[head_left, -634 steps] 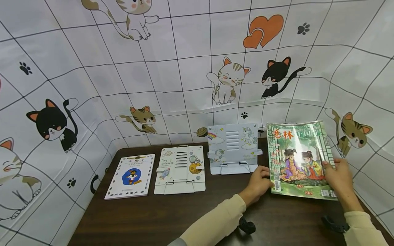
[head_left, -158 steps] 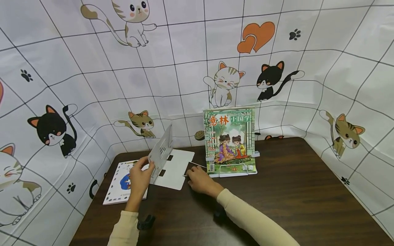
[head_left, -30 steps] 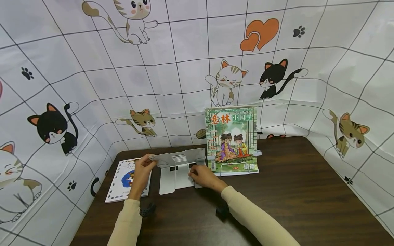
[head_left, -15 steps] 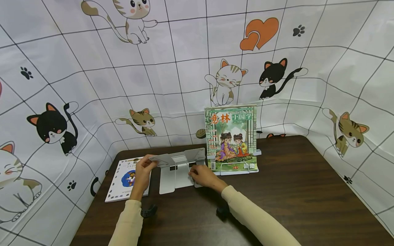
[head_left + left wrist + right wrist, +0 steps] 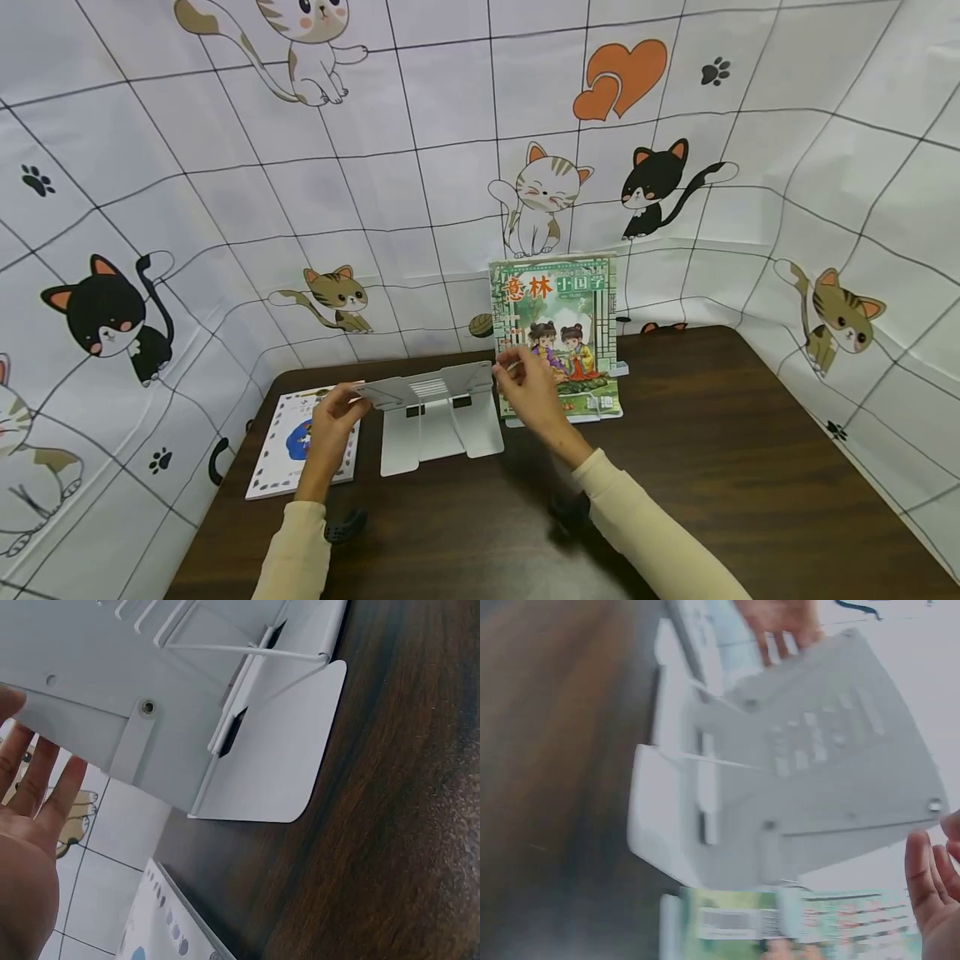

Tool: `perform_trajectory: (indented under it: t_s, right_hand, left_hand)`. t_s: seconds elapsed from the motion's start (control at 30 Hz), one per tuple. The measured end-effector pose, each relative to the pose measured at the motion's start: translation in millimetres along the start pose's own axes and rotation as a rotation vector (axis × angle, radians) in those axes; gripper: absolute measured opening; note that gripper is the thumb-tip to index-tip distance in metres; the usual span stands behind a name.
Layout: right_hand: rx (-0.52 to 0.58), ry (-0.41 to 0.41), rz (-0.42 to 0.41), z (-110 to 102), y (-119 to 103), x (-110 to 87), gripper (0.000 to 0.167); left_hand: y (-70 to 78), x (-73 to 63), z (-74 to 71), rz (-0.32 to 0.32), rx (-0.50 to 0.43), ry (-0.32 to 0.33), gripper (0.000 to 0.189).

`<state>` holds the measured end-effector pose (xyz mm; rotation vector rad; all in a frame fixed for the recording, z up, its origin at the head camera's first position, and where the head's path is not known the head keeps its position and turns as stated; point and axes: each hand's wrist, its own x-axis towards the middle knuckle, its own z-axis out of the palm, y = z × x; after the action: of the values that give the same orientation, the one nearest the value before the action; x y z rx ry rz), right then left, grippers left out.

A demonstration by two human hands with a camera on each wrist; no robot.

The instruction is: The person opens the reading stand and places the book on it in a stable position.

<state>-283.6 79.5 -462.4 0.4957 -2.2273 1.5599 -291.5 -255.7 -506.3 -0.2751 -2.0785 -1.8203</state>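
Observation:
A pale grey metal book stand [image 5: 442,429] stands on the table, partly unfolded, its base flat and its slotted panel [image 5: 427,385] tilted with the back towards me. My left hand [image 5: 330,425] grips the panel's left edge; the left wrist view shows the thumb on the near face and fingers behind. At the panel's right corner, my right hand [image 5: 534,396] pinches with thumb and fingertips, blurred in the right wrist view. A thin wire leg [image 5: 247,650] runs between panel and base. Behind my right hand, a green magazine [image 5: 555,292] leans upright on another stand.
A white book [image 5: 281,442] with a blue round picture lies flat at the table's left, close to my left hand. The dark wood table [image 5: 712,467] stretches to the right. A cat-patterned cloth [image 5: 420,192] hangs behind it.
My right hand has left the wire on the stand's base and risen to the panel's right corner. Earlier, the magazine went from both hands onto the other stand. The left hand keeps its grip.

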Motion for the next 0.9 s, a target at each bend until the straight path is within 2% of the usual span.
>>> perform_trajectory:
  t_s: [0.1, 0.17, 0.27, 0.53, 0.7, 0.9]
  right_hand:
    - [-0.055, 0.024, -0.102, -5, -8, 7.4, 0.020]
    - [-0.102, -0.006, -0.156, -4, -8, 9.6, 0.021]
    - [-0.149, -0.034, -0.215, 1, -4, 10.0, 0.019]
    - [-0.185, 0.055, -0.245, 13, 2, 11.1, 0.013]
    - [-0.242, 0.036, -0.248, 18, 2, 16.1, 0.011]
    - [-0.363, -0.014, -0.255, 17, 2, 31.0, 0.016]
  left_hand:
    - [3.8, -1.3, -0.8, -0.008, 0.052, -0.005, 0.017]
    - [5.4, -2.1, 0.4, -0.024, 0.087, 0.007, 0.016]
    - [6.7, -3.7, 2.9, -0.050, 0.086, 0.029, 0.018]
    - [6.8, -8.4, 5.5, -0.028, 0.058, 0.057, 0.014]
    - [6.4, -17.7, 3.4, -0.016, 0.072, 0.081, 0.014]
    - [14.3, -27.9, 7.8, 0.057, 0.091, 0.076, 0.010]
